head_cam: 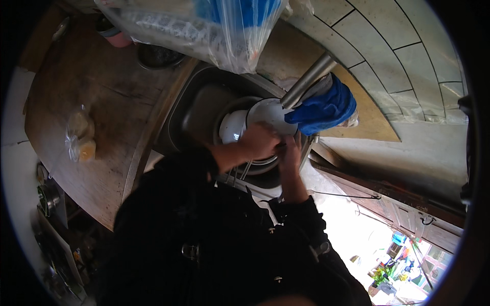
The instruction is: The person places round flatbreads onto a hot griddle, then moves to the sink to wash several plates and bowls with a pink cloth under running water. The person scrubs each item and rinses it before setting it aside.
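Observation:
Over the stainless steel sink, both of my hands are close together at the near side of a white bowl with a dark rim. My left hand is blurred and curled at the bowl's near edge. My right hand is beside it, fingers against the bowl's right rim. Whether either hand grips something is hidden by blur and shadow. Another white bowl sits just left, partly covered. Both are above a round metal vessel. A metal faucet points down at the white bowl from the upper right.
A blue cloth is bunched beside the faucet. A filled clear plastic bag hangs over the sink's far end. The wooden countertop at left bears bagged pale round items, a metal bowl and a pink container.

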Motion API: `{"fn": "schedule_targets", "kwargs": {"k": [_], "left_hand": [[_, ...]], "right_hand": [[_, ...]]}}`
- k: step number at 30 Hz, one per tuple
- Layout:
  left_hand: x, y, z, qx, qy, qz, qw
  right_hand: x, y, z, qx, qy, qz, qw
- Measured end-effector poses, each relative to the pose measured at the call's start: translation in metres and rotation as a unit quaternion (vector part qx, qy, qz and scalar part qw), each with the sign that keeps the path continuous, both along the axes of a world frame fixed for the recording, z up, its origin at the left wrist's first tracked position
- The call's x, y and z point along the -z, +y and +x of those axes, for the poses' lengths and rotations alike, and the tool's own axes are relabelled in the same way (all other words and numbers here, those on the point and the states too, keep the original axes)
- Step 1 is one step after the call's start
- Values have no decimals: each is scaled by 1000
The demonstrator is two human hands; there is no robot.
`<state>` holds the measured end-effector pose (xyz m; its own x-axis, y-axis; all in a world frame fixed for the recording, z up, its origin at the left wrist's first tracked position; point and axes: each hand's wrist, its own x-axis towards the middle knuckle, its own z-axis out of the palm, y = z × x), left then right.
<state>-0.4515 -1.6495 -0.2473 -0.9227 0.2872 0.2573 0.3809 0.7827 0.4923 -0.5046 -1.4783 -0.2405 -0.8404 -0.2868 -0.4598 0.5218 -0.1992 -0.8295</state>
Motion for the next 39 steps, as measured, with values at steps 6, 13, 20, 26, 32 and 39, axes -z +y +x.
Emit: {"fn": "schedule_targets", "kwargs": {"k": [6, 13, 20, 26, 32, 39], "left_hand": [[-8, -2, 0, 178, -23, -162, 970], [-4, 7, 3, 142, 12, -108, 984], [-8, 10, 3, 72, -43, -77, 993], [0, 15, 7, 85, -56, -95, 990], [-5, 19, 9, 168, -12, -80, 982], [13, 31, 13, 152, 44, 6, 987]], "right_hand": [[0, 1, 4, -41, -40, 53, 997], [-8, -1, 7, -12, -41, 55, 998], [6, 11, 3, -32, 62, 103, 992], [0, 15, 4, -26, -26, -20, 999], [-3, 23, 12, -68, -49, 31, 996], [26, 46, 11, -88, 33, 96, 991]]}}
